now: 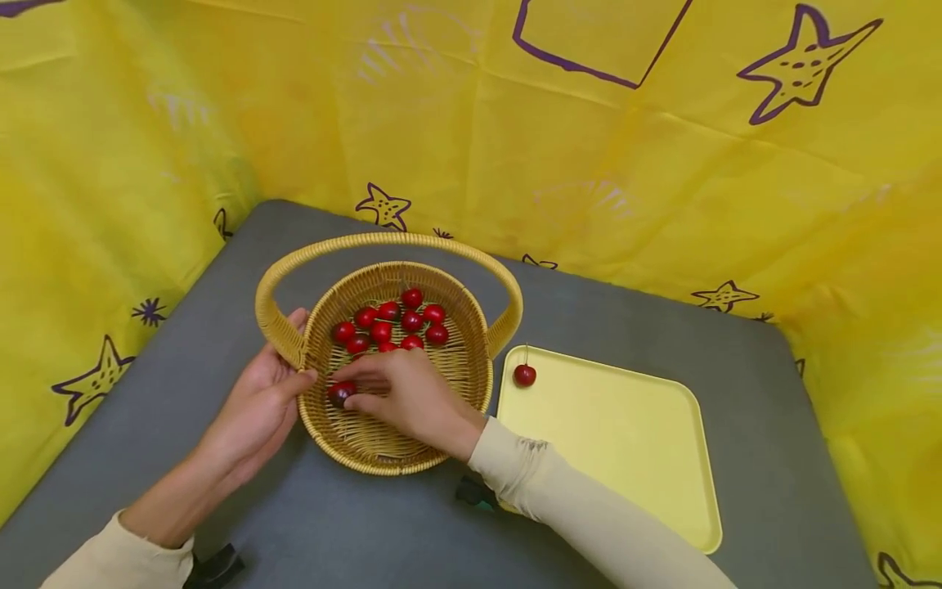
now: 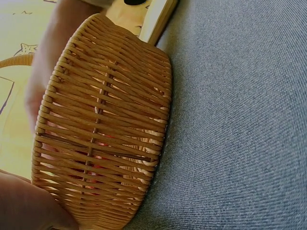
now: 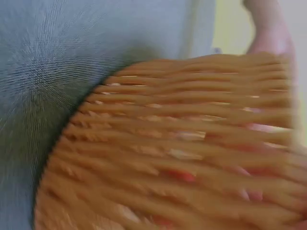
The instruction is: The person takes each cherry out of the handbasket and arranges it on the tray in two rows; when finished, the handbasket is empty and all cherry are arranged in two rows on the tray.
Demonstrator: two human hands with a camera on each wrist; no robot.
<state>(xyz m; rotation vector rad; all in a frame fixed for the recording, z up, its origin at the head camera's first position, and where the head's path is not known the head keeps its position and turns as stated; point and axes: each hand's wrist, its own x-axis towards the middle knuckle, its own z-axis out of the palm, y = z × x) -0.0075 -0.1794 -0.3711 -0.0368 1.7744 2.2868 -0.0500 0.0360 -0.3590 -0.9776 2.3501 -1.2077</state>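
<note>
A round wicker basket (image 1: 393, 469) with a tall arched handle (image 1: 390, 239) stands on the grey table. My left hand (image 1: 253, 401) grips its left side where the handle joins, thumb at the rim and fingers along the outside. Inside the basket, my right hand (image 1: 419, 397) pinches a dark red cherry (image 1: 340, 394) between thumb and fingers, low at the left wall. Several red cherries (image 1: 381, 331) lie behind that hand, partly hidden by it. In the right wrist view the woven wall (image 3: 158, 143) blocks most of the right hand's work.
A pale yellow tray (image 1: 611, 433) lies right of the basket, under the right sleeve. One cherry with its stem (image 1: 525, 375) rests in the tray's far left corner. Yellow cloth (image 1: 441, 123) with starfish drawings hangs behind and beside the table (image 1: 331, 532).
</note>
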